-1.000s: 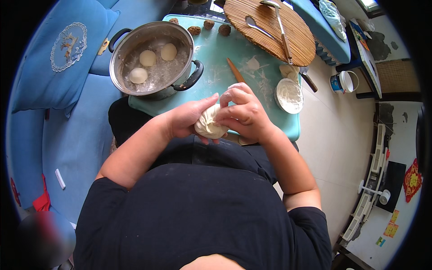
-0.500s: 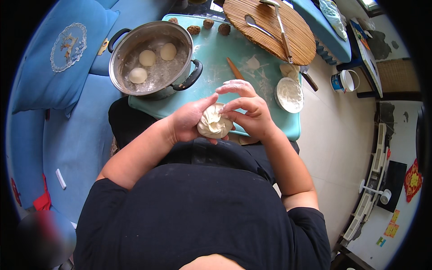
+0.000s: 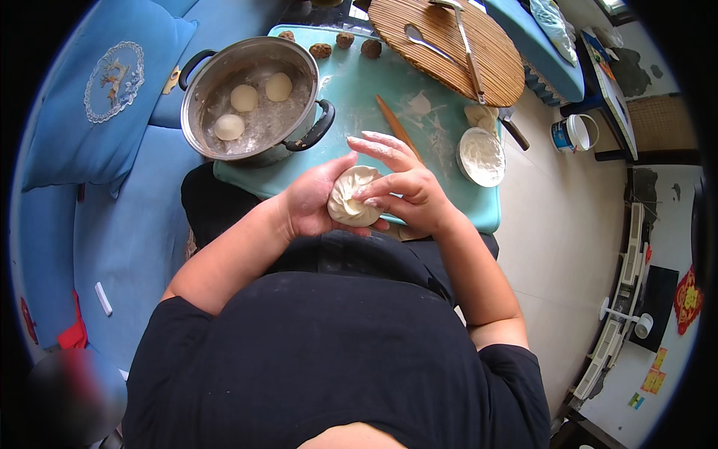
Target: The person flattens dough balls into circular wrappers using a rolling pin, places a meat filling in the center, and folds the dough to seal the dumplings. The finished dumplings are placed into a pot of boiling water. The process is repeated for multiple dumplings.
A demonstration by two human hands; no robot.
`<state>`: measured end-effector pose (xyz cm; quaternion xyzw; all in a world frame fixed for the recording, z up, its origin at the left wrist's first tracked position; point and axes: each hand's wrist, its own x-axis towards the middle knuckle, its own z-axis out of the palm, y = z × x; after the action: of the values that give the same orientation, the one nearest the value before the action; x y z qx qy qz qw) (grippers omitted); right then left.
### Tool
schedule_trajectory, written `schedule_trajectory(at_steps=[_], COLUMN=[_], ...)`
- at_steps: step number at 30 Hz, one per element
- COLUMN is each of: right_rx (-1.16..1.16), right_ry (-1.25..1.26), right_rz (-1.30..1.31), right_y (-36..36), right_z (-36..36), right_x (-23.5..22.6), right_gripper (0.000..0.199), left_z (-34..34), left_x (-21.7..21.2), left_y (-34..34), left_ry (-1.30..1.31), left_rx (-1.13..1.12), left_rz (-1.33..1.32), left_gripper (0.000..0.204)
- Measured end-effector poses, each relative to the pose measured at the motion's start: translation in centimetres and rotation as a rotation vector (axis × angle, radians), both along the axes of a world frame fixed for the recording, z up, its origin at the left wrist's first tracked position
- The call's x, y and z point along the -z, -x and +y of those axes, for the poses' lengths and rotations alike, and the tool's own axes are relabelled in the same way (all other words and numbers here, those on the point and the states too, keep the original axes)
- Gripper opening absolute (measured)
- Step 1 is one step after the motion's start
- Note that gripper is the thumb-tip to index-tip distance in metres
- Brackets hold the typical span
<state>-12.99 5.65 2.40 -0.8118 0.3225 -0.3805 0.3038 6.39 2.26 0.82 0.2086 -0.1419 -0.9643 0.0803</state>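
Left hand (image 3: pixel 313 200) cupped under pleated dough bun (image 3: pixel 354 196), palm closed round its underside. Right hand (image 3: pixel 404 188) pinches bun's top folds with thumb and forefinger; other fingers spread apart above. Bun held over lap, just at near edge of teal board (image 3: pixel 359 90). On board: steel pot (image 3: pixel 254 97) holding three smooth dough balls (image 3: pixel 244 97), wooden rolling pin (image 3: pixel 397 127), small bowl of flour (image 3: pixel 481 156). Round bamboo mat (image 3: pixel 449 45) beyond, spoon (image 3: pixel 425 39) on it.
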Motion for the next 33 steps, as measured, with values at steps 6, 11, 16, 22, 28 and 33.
schedule_trajectory(at_steps=[6, 11, 16, 22, 28, 33], right_rx=[0.023, 0.029, 0.098, 0.015, 0.195, 0.175], right_ry=[0.046, 0.048, -0.099, -0.363, -0.7, -0.956], right_rz=[0.015, 0.133, -0.1, -0.373, -0.46, -0.624], right_y=[-0.8, -1.3, -1.6, -2.0, -2.8, -3.3], right_z=[0.5, 0.7, 0.9, 1.0, 0.3, 0.4], right_x=[-0.1, 0.2, 0.5, 1.3, 1.0, -0.1], right_gripper=[0.026, 0.029, 0.034, 0.027, 0.042, 0.049], left_z=[-0.3, 0.1, 0.3, 0.5, 0.5, 0.4], left_x=[0.1, -0.2, -0.8, -0.2, -0.5, -0.1], left_y=[0.4, 0.4, 0.6, 0.4, 0.6, 0.1], left_ry=[0.025, 0.116, 0.103, 0.132, 0.149, 0.134], left_rx=[-0.087, -0.117, -0.161, -0.205, -0.232, -0.266], left_rz=[-0.012, -0.107, -0.087, -0.096, -0.132, -0.035], left_gripper=[0.055, 0.053, 0.052, 0.052, 0.053, 0.049])
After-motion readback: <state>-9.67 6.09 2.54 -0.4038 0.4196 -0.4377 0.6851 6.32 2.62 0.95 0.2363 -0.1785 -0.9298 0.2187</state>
